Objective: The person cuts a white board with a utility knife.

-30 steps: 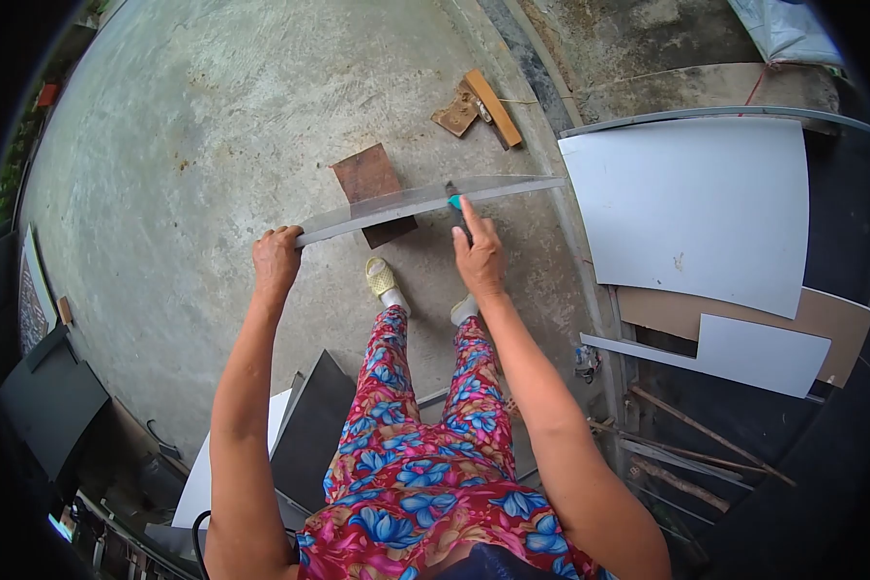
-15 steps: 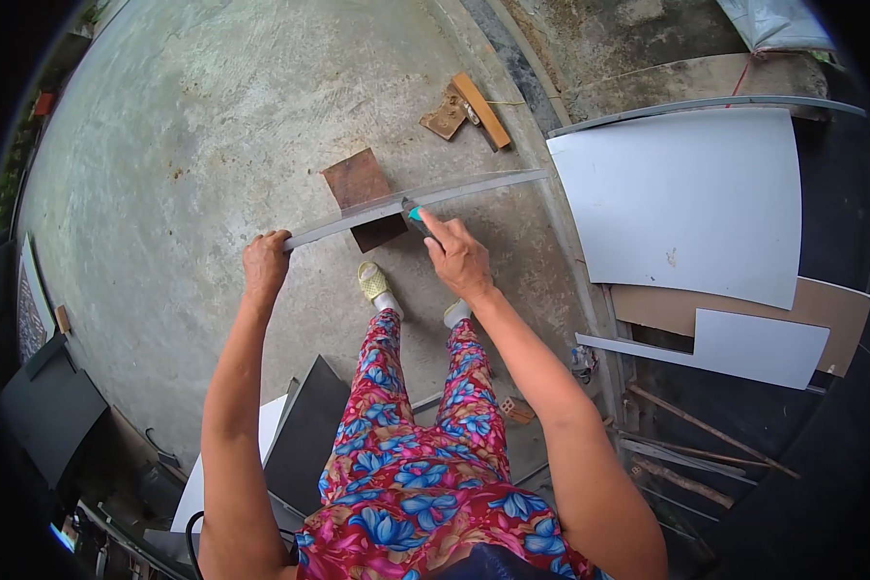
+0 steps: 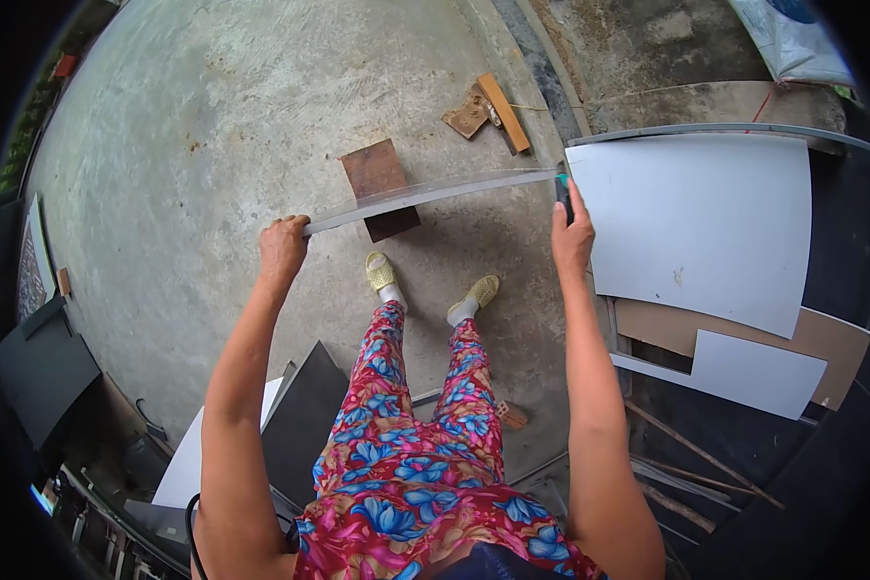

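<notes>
My left hand [image 3: 284, 248] is closed around the near-left end of a long, thin grey strip [image 3: 445, 193]. The strip stretches across in front of me, slightly bowed, and passes over a brown block [image 3: 375, 172] on the concrete floor. At the strip's far right end is my right hand [image 3: 574, 232], closed on a small dark-handled hand tool [image 3: 564, 196] with a teal collar, resembling a utility knife. The tool's tip meets or nearly meets the strip; exact contact is too small to tell.
White panels [image 3: 701, 217] and a brown board [image 3: 846, 353] lie to the right. Wooden pieces [image 3: 505, 114] rest on the floor ahead. Dark sheets [image 3: 304, 416] lean by my left leg. Sticks [image 3: 701, 452] and a brick [image 3: 510, 416] lie lower right.
My right hand has moved with the tool along the strip, from near the block to the right end. My left hand keeps its hold. My right foot now shows more fully.
</notes>
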Motion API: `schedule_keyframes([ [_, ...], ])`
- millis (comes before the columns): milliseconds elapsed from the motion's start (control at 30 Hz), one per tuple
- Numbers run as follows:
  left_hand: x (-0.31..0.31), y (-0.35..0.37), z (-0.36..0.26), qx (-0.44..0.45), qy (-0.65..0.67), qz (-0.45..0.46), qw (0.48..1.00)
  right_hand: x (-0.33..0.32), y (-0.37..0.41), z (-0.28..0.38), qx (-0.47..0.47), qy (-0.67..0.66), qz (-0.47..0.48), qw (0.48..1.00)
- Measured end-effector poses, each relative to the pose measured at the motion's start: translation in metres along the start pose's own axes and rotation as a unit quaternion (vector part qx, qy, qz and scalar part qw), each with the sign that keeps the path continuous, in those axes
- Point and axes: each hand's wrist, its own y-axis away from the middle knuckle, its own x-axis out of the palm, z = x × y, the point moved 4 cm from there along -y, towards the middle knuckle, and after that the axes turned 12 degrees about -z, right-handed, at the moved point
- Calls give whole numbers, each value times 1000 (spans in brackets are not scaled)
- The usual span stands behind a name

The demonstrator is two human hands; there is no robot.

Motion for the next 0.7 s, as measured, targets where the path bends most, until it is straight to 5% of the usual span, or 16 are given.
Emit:
schedule_keyframes([
  [167,0,9,-5,-7,3,-10,1000,60,86,117,-85,-50,245,965],
  [267,1,10,-6,-7,1,-12,1000,81,105,122,-90,-52,269,957],
  [433,2,8,-1,-12,10,-12,1000,63,43,31,-21,-9,64,998],
  [567,0,8,-4,-12,15,-24,1000,21,-5,-42,181,102,12,978],
  [700,0,11,-3,-14,19,-36,999,31,-9,-42,182,29,-150,971],
])
